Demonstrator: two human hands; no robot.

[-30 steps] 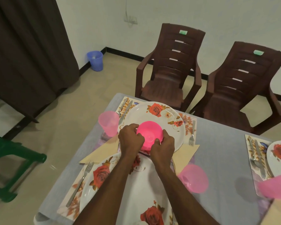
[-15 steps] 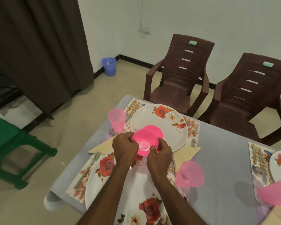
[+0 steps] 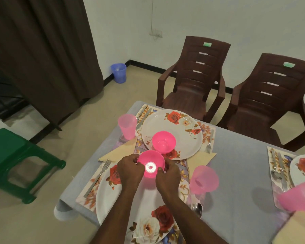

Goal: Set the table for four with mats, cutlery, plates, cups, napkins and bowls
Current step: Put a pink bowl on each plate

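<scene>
From the head view, a table with a grey cloth (image 3: 236, 173) stands in a room with white walls, two brown chairs (image 3: 192, 81) behind it, a dark curtain (image 3: 42, 50) and a green stool (image 3: 12, 161) at the left. The left hand (image 3: 128, 171) and the right hand (image 3: 169, 175) both grip a pink bowl (image 3: 151, 163) at its sides, tilted above the near plate (image 3: 113, 196). A second pink bowl (image 3: 163, 142) sits on the far plate (image 3: 183, 131). Pink cups (image 3: 127, 126), forks and folded napkins (image 3: 118, 152) lie close around.
</scene>
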